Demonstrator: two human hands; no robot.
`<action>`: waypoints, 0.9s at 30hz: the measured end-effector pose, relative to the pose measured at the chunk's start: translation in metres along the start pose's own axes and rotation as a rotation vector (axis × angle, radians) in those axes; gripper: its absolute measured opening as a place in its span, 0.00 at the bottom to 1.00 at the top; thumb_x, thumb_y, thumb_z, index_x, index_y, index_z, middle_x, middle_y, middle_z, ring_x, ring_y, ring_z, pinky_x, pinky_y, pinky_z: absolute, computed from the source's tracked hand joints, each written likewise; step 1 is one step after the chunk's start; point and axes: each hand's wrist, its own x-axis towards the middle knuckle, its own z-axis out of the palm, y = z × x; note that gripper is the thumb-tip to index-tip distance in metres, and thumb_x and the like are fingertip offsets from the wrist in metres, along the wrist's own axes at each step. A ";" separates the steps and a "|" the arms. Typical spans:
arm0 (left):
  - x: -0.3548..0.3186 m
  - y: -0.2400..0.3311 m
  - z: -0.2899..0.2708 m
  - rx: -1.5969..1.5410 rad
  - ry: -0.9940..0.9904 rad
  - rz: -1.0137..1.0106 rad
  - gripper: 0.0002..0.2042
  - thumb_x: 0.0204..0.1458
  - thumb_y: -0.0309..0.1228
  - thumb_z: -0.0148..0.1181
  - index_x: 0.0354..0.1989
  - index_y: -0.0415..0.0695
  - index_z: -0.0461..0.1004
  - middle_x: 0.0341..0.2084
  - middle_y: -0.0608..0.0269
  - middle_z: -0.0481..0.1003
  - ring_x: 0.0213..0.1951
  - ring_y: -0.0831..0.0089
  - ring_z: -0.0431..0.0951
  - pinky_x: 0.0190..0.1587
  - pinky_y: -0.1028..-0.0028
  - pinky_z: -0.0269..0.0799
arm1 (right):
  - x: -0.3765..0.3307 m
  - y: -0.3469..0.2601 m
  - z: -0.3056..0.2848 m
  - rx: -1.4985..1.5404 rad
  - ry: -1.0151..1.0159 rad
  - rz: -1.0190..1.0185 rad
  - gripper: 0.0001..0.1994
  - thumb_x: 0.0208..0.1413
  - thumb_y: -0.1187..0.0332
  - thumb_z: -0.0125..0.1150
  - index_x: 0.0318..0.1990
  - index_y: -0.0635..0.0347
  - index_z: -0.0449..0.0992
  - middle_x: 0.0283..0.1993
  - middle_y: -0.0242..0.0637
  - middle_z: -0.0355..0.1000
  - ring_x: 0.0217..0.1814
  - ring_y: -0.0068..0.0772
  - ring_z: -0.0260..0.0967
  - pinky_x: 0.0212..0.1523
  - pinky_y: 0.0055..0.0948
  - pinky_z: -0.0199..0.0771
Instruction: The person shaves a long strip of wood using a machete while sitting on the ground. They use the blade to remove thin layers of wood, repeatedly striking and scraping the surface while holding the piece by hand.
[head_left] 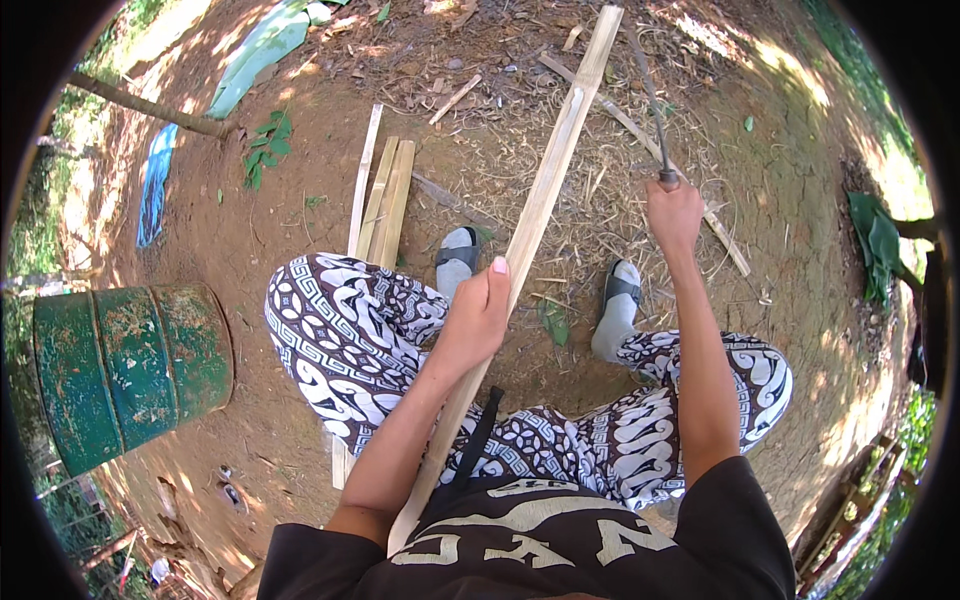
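A long pale bamboo slat point(555, 170) runs slantwise from beside my waist, between my knees, to the far top of the view. My left hand point(480, 312) is closed around its middle, with the thumb lying along the upper face. In my right hand point(675, 215) is the dark handle of a long knife point(655, 110), its narrow blade pointing away from me. The blade stands to the right of the slat's far end; whether the tip touches the slat I cannot tell. Farther left, several more bamboo slats point(397, 200) lie on the ground beside my left knee.
Shavings point(500, 130) and loose strips point(725, 240) litter the dirt ahead of my sandalled feet. At left lies a rusty green drum point(135, 365). Beyond it are a blue plastic piece point(157, 185), a thin pole point(150, 105) and a large green leaf point(262, 58).
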 end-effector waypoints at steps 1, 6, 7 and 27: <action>0.003 -0.001 0.001 -0.004 -0.001 0.002 0.26 0.70 0.44 0.36 0.23 0.37 0.63 0.13 0.62 0.62 0.18 0.74 0.62 0.23 0.66 0.60 | -0.002 0.005 -0.002 0.054 0.041 0.003 0.11 0.46 0.65 0.58 0.26 0.67 0.75 0.19 0.49 0.73 0.23 0.49 0.73 0.31 0.45 0.71; 0.008 0.016 -0.012 -0.356 -0.037 -0.314 0.26 0.70 0.48 0.35 0.23 0.43 0.64 0.11 0.69 0.62 0.12 0.79 0.63 0.15 0.75 0.59 | -0.076 -0.055 -0.006 0.373 -0.333 -0.216 0.11 0.44 0.67 0.61 0.22 0.67 0.71 0.14 0.41 0.65 0.16 0.30 0.64 0.24 0.35 0.66; 0.010 0.015 -0.016 -0.444 -0.058 -0.358 0.26 0.70 0.49 0.35 0.23 0.45 0.64 0.11 0.70 0.62 0.11 0.80 0.63 0.14 0.77 0.59 | -0.090 -0.060 -0.005 0.401 -0.382 -0.317 0.10 0.43 0.67 0.62 0.22 0.65 0.71 0.14 0.41 0.66 0.16 0.34 0.65 0.23 0.36 0.66; -0.010 0.008 -0.010 -0.796 -0.372 -0.422 0.26 0.70 0.49 0.34 0.19 0.49 0.60 0.07 0.74 0.54 0.07 0.83 0.49 0.13 0.80 0.45 | -0.039 -0.007 0.033 -0.006 -0.046 -0.328 0.11 0.44 0.65 0.62 0.33 0.61 0.80 0.25 0.50 0.76 0.28 0.55 0.76 0.33 0.46 0.77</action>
